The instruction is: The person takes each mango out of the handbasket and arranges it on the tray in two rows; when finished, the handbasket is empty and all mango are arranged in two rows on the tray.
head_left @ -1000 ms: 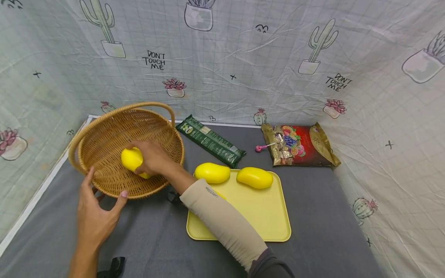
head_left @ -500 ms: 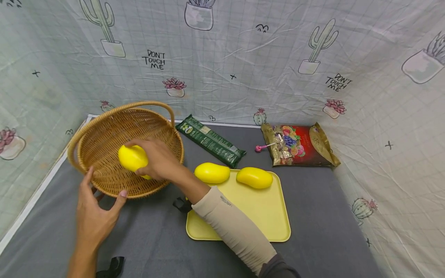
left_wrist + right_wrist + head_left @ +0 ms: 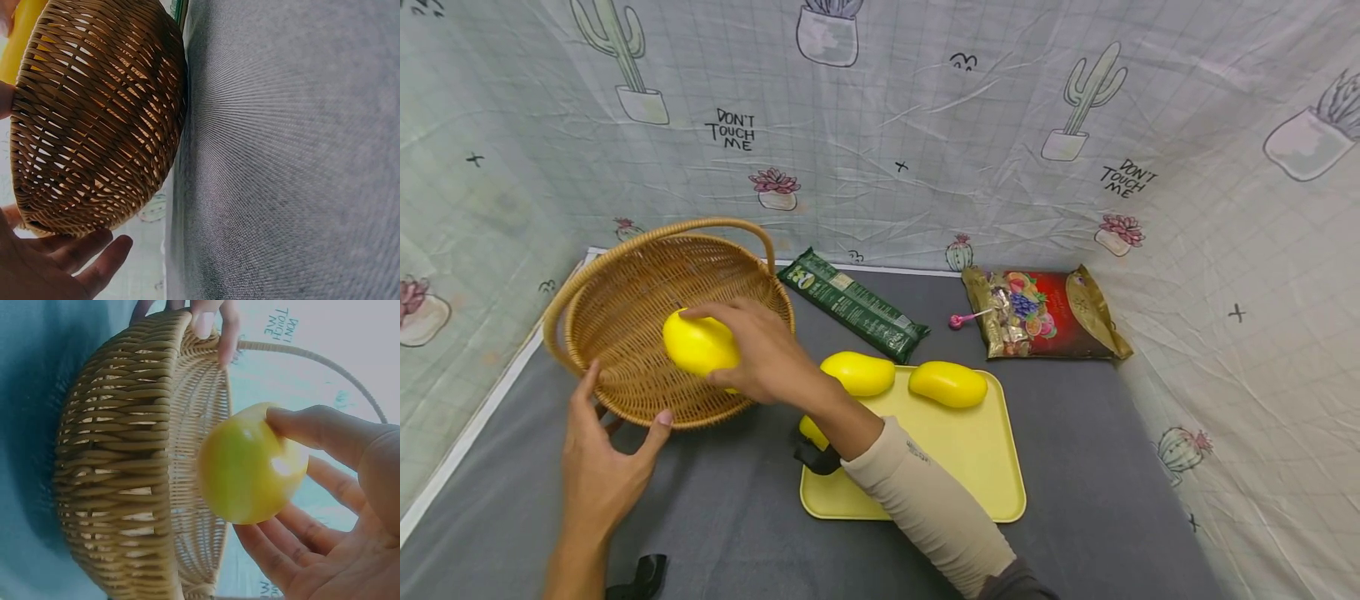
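A yellow mango (image 3: 695,343) is in my right hand (image 3: 766,350), held between thumb and fingers over the near side of a wicker basket (image 3: 617,321). In the right wrist view the mango (image 3: 250,465) shows end-on, just outside the basket's rim. My left hand (image 3: 604,467) grips the basket's near left side, thumb at the rim; in the left wrist view, fingers (image 3: 103,262) reach around the woven wall (image 3: 94,119). The basket tilts toward me. On a yellow tray (image 3: 955,475) lie two mangoes (image 3: 859,373), and another mango (image 3: 812,430) partly hidden by the right wrist.
A green packet (image 3: 853,304) lies behind the tray, right of the basket. Farther right are a pink lollipop (image 3: 958,321) and a red and gold candy bag (image 3: 1045,312). A printed curtain (image 3: 880,125) bounds the grey table's back and sides.
My right hand has lifted the mango up from the basket's inside and drawn it a little to the right and nearer. The left hand and basket have stayed nearly still.
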A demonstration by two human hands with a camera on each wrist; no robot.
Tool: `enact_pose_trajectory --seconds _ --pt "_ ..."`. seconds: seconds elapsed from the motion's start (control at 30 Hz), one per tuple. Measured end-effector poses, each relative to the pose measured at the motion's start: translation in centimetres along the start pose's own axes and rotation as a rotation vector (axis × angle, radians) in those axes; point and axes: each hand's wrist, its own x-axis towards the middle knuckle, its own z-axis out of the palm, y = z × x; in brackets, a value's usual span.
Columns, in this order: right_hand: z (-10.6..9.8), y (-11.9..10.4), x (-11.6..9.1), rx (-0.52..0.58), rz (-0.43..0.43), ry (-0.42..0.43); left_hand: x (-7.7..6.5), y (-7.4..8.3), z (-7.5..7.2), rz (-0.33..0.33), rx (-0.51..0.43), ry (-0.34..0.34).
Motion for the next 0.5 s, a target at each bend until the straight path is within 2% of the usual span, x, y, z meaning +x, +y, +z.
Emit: enact_pose_trajectory --seconds 0.5 --pt "-2.3 2.0 -3.7 0.094 0.009 0.075 0.0 -0.1 0.2 0.003 -0.011 0.012"
